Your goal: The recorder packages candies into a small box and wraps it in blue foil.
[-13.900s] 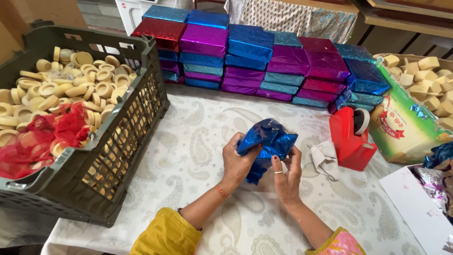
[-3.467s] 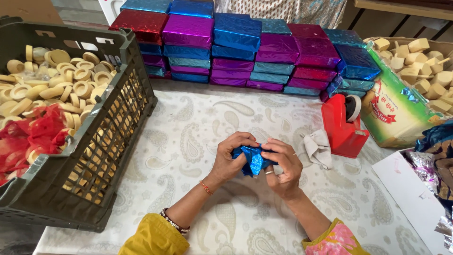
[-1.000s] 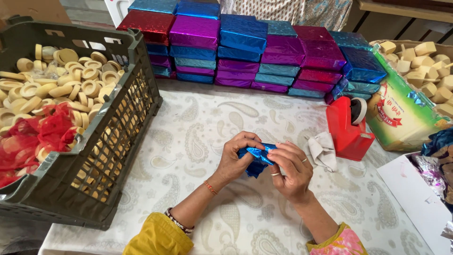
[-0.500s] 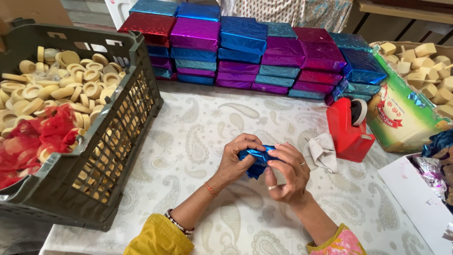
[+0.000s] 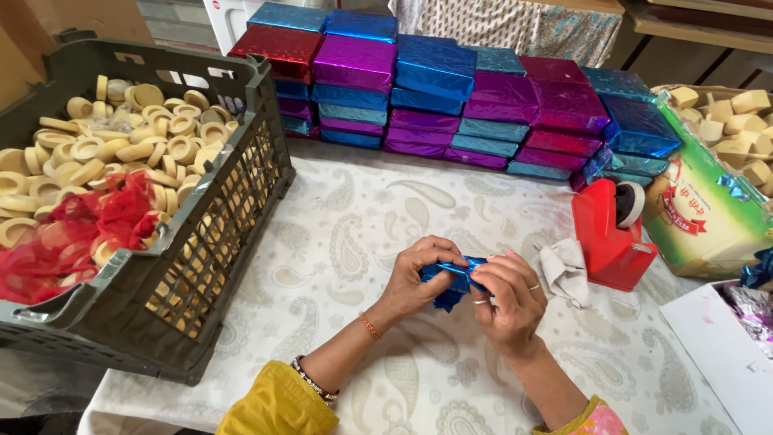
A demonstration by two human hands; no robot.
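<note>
Both my hands hold a small item wrapped in shiny blue foil (image 5: 452, 280) just above the white patterned tablecloth (image 5: 338, 234). My left hand (image 5: 417, 272) pinches its left side with fingers curled over the top. My right hand (image 5: 510, 302) covers its right end, fingers bent on the foil. What is inside the wrap is hidden.
A dark plastic crate (image 5: 201, 250) of round cream discs and red netting (image 5: 72, 238) stands at the left. Stacks of foil-wrapped boxes (image 5: 451, 97) in blue, purple and red line the back. A red tape dispenser (image 5: 608, 234), a crumpled white cloth (image 5: 564, 270) and a sack of cream pieces (image 5: 708, 201) are at right.
The blue foil, loose and large at first, has been folded down tight around the item. Over the last second my fingers have shifted slightly on it.
</note>
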